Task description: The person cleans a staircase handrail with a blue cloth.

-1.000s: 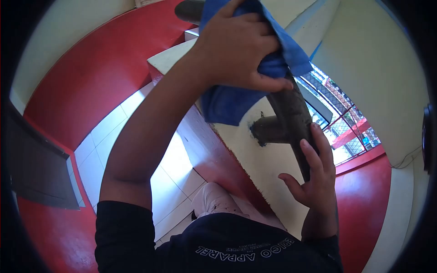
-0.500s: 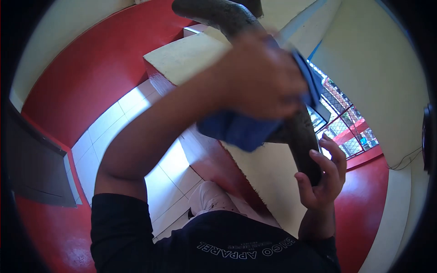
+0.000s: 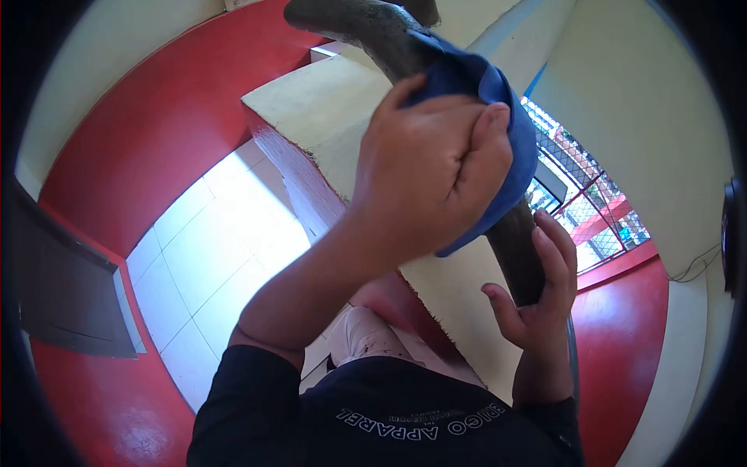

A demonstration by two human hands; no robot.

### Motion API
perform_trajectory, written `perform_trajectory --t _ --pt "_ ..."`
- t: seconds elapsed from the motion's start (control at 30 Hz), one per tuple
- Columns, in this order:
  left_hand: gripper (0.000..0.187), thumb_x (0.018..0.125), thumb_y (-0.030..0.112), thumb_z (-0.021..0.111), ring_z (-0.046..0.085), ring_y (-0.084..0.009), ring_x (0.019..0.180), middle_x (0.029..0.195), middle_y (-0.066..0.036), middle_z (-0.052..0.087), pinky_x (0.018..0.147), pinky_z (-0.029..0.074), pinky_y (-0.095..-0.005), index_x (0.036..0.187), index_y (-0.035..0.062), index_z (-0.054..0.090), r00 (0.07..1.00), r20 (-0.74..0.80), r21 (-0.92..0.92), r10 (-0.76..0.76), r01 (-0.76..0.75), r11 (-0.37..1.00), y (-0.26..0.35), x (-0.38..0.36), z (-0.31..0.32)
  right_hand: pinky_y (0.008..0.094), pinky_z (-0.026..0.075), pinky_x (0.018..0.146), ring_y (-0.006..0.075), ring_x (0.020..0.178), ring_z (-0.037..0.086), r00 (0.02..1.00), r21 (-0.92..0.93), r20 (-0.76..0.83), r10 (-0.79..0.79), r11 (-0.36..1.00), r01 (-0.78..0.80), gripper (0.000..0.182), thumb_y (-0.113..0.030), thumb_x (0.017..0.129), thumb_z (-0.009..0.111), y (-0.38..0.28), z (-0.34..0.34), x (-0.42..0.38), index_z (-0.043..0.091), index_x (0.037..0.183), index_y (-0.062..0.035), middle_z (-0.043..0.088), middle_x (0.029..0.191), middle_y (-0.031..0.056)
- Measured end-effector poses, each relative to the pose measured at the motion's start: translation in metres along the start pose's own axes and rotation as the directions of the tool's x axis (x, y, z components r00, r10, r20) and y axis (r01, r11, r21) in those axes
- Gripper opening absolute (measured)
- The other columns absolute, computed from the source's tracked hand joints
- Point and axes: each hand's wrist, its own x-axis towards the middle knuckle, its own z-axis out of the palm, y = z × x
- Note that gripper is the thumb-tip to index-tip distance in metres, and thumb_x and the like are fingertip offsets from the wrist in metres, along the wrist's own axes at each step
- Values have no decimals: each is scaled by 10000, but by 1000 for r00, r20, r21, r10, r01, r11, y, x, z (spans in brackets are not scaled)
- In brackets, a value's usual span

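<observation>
A dark, glossy, branch-like piece [image 3: 373, 37] slants from the top of the view down toward the lower right, bending near its upper end. Bunched over its middle is a blue cloth [image 3: 517, 159]. My left hand [image 3: 436, 159] is closed on this cloth, with the back of the hand facing me and the cloth spreading past it on the right. Lower down, my right hand [image 3: 545, 292] is open beside the lower part of the dark piece, its thumb on one side and its raised fingers on the other. The palm side is partly hidden.
A cream-topped ledge [image 3: 303, 105] with a red side runs beneath the work. White floor tiles [image 3: 210, 265] lie to the left, below a red wall [image 3: 171, 117]. At right is a grilled window [image 3: 595, 198]. A grey panel [image 3: 70, 280] stands far left.
My left hand has turned and shifted slightly down, and the cloth has moved from hanging left of the piece to draping over its right side. My right hand has moved slightly, staying open.
</observation>
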Motion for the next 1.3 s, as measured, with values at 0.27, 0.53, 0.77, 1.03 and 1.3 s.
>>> perform_trajectory --t 0.27,0.53,0.77,1.03,1.3 --pt "636 903 136 633 622 -281 1100 1259 -176 579 965 434 -374 1451 48 321 921 278 -482 -272 379 790 44 -26 16 522 398 1054 459 1322 460 967 121 219 131 980 -160 845 -404 746 833 -3 -12 -6 459 1411 -41 475 1406 251" --pt "747 925 -42 545 381 -299 1405 1575 -193 240 1121 335 -364 1548 24 137 936 342 -732 -85 322 601 61 -15 24 466 396 1109 331 1316 488 886 844 -174 430 528 -91 1221 -141 731 876 -15 -27 -20 -15 1566 -139 437 1446 209" --pt "689 955 1 598 638 -147 1026 1501 -115 392 901 528 -278 1527 75 220 910 410 -398 -66 243 885 55 3 -3 278 472 822 137 900 616 844 710 -357 399 703 -32 783 -131 832 811 -1 -27 -31 334 1450 -77 634 961 71" --pt "555 956 37 625 654 -126 945 1253 -106 604 848 541 -251 1439 63 353 960 258 -752 -107 269 602 83 -1 -1 377 527 883 272 972 676 895 935 -66 441 341 -99 853 -407 882 738 -8 -25 -25 204 1442 -48 643 1173 168" --pt "401 952 -79 481 549 -35 816 1040 -41 560 707 447 -176 1335 35 438 984 124 -797 130 20 603 70 24 32 432 515 998 338 1269 550 866 927 351 356 -262 -268 977 -374 896 719 -22 -25 -7 36 1554 -139 526 1345 230"
